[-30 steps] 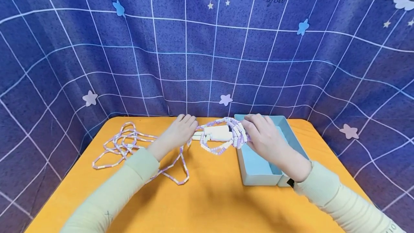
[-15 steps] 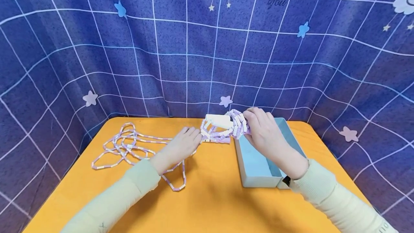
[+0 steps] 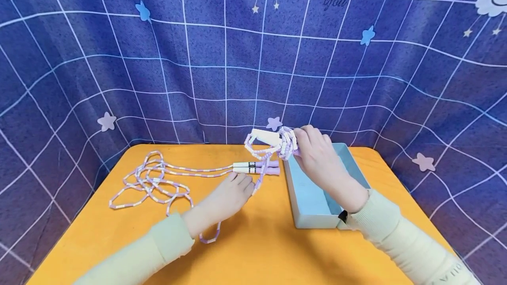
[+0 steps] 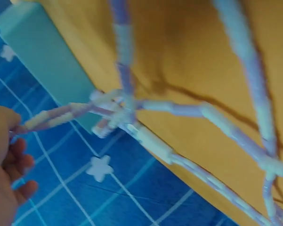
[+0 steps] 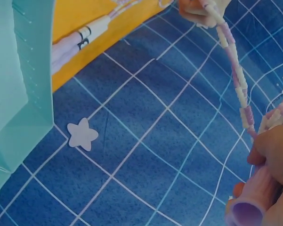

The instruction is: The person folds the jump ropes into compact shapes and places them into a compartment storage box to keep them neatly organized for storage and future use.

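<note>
My right hand [image 3: 318, 157] grips the purple handle end of a beaded jump rope [image 3: 288, 143], its purple-and-white beads wound in a bundle around the handles. In the right wrist view the purple handle [image 5: 252, 202] shows its hollow end below the fingers. A beaded strand [image 5: 235, 70] runs from the bundle to my left hand [image 3: 229, 192], which pinches it low over the table. Behind that hand, a second jump rope's two handles [image 3: 253, 167] lie side by side, white at one end and purple at the other. Its beaded cord [image 3: 158, 181] lies in loose loops to the left.
A light blue open box [image 3: 313, 197] stands on the right of the table, under my right forearm. An orange cloth [image 3: 261, 250] covers the table. Behind it hangs a blue grid curtain [image 3: 214, 78] with stars and clouds.
My left hand has come down toward me, drawing the strand away from the bundle and uncovering the handles on the table. My right hand has risen slightly with the wound rope.
</note>
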The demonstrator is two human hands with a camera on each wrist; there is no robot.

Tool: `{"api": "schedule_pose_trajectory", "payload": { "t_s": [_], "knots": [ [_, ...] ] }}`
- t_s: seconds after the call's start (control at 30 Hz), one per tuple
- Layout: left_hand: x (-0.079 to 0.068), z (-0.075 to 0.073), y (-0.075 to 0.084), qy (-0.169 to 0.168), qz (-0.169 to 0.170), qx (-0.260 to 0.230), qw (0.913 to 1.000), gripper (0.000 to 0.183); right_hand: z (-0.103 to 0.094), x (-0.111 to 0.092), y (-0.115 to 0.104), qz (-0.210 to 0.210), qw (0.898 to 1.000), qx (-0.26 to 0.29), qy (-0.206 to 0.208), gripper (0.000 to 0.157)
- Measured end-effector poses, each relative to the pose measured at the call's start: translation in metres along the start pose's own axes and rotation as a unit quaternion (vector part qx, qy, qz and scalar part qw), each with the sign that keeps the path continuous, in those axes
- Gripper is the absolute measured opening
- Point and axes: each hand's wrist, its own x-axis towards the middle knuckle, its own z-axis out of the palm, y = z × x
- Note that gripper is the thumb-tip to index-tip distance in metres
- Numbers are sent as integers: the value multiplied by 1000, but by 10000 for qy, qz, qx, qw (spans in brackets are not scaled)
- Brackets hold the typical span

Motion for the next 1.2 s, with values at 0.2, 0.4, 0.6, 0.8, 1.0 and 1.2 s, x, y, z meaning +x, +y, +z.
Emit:
{"api": "schedule_pose_trajectory", "payload": {
  "t_s": [0.2, 0.4, 0.6, 0.8, 1.0, 1.2],
  "knots": [
    [4, -19, 15, -104, -212, -147, 9996, 18, 8, -1, 0, 216, 9986, -415, -241, 44],
    [9, -39, 24, -158, -209, -215, 9994, 13, 14, -3, 0, 336, 9954, -703, -553, 43],
    [14, -55, 28, -213, -115, -150, 9996, 9, 20, -6, -3, 413, 9905, -1058, -774, 26],
    [22, -77, 24, -81, 64, 87, 9999, 18, 26, -12, -5, 259, 9852, -1529, -734, 23],
    [33, -101, 16, 220, 88, 461, 9987, 22, 33, -18, -6, -36, 9831, -1740, -569, 28],
    [40, -116, 6, 648, 126, 565, 9962, 27, 37, -27, -6, -321, 9782, -1979, -542, 26]
  ]
}}
